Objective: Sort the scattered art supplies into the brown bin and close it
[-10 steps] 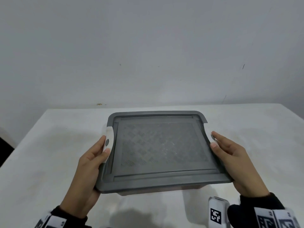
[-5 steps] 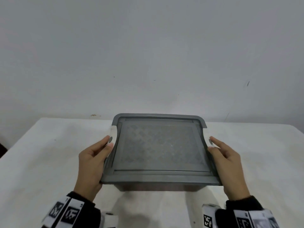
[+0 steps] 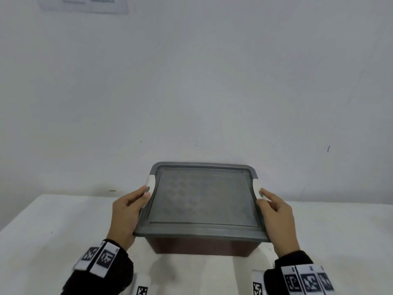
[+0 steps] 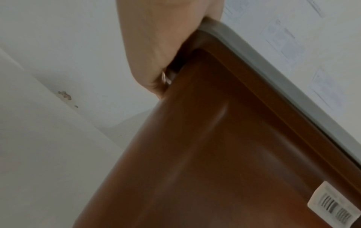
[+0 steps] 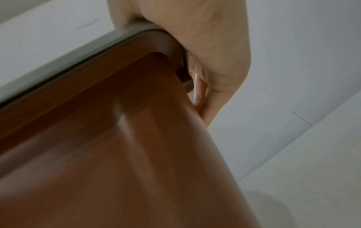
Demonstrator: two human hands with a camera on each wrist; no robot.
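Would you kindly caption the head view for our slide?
Both hands, left hand and right hand, grip the lidded brown bin.

The brown bin has glossy reddish-brown walls. Its lid is grey, with a faint woven checker pattern across the middle panel. A white latch sits on the lid's 9 o'clock edge and another white latch on its 3 o'clock edge, each bearing a small grey dot. A white barcode label with black stripes is stuck on the bin wall. The table is white, the wall pale grey. Both sleeves are black, banded with black-and-white square-coded tags.
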